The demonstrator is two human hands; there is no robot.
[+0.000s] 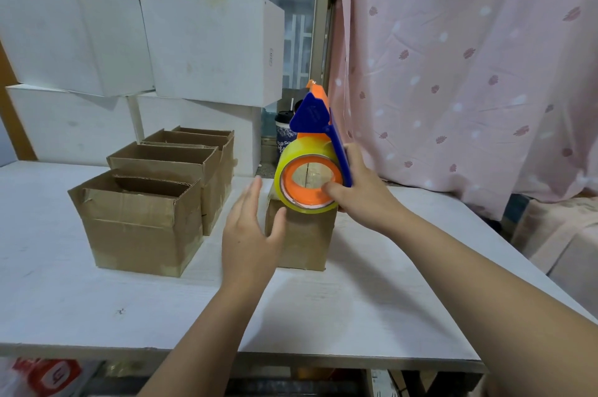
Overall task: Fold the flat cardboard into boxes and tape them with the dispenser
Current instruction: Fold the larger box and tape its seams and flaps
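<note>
My right hand [362, 196] grips a blue and orange tape dispenser [318, 141] with a yellowish tape roll, held over the top of a small brown cardboard box [304, 238] on the white table [372, 299]. The dispenser hides most of the box's top. With straight fingers, my left hand [250, 235] lies flat against the left side of that box. Three open-topped brown boxes [142, 218] stand in a row to the left, with tape on their sides.
Large white boxes [210, 50] are stacked at the back left against a window. A dark patterned cup [284, 131] stands behind the dispenser. A pink flowered curtain [469, 57] hangs on the right. A red and white bag [48, 377] lies below the table's front edge.
</note>
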